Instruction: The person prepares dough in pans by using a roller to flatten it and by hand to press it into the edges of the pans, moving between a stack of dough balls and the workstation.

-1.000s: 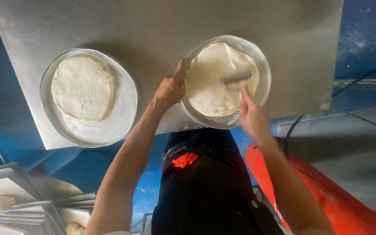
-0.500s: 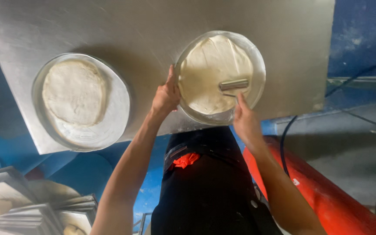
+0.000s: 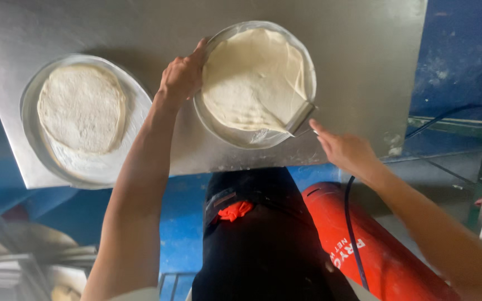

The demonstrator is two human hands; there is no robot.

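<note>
Nearest the camera, at six o'clock, the person's dark apron (image 3: 263, 239) fills the lower middle, with a red gas cylinder (image 3: 364, 251) at five o'clock and a stack of metal trays (image 3: 12, 267) at seven o'clock. The right hand (image 3: 344, 149) hangs at four o'clock of the round metal pan (image 3: 252, 136), fingers loosely spread and holding nothing, its fingertips just beside a small metal scraper (image 3: 301, 117) that leans on the pan's rim. The left hand (image 3: 182, 75) grips the pan's rim at nine o'clock, apparently to steady it. Inside lies a flat dough sheet (image 3: 252, 78). Farther left on the steel table (image 3: 364, 50), a second pan (image 3: 57, 161) holds another dough round (image 3: 82, 108), well apart.
</note>
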